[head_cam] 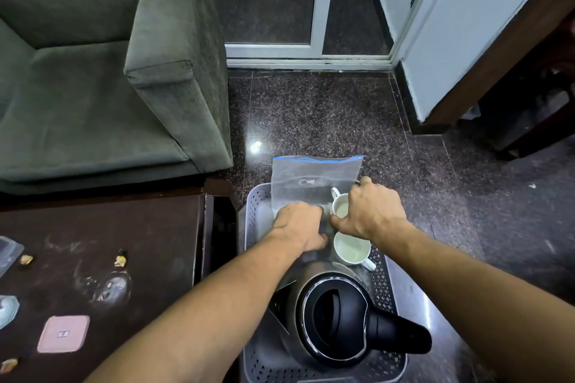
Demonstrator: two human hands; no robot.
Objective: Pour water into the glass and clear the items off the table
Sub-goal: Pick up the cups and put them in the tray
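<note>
A grey perforated basket (258, 196) sits on the floor right of the dark table (102, 227). A clear zip bag (314, 177) with a blue seal stands upright in its far end. My left hand (300, 227) grips the bag's lower part. Fingers closed, my right hand (370, 211) is at the bag's lower right, over two white cups (351, 250). A steel kettle (336, 317) with black lid and handle fills the basket's near end. An empty glass (109, 286) lies on the table.
On the table lie small wrapped sweets (120, 260), a pink square coaster (63, 334) and clear plastic items (7, 250) at the left edge. A green armchair (109, 71) stands behind the table. Dark granite floor stretches to the right; a glass door is beyond.
</note>
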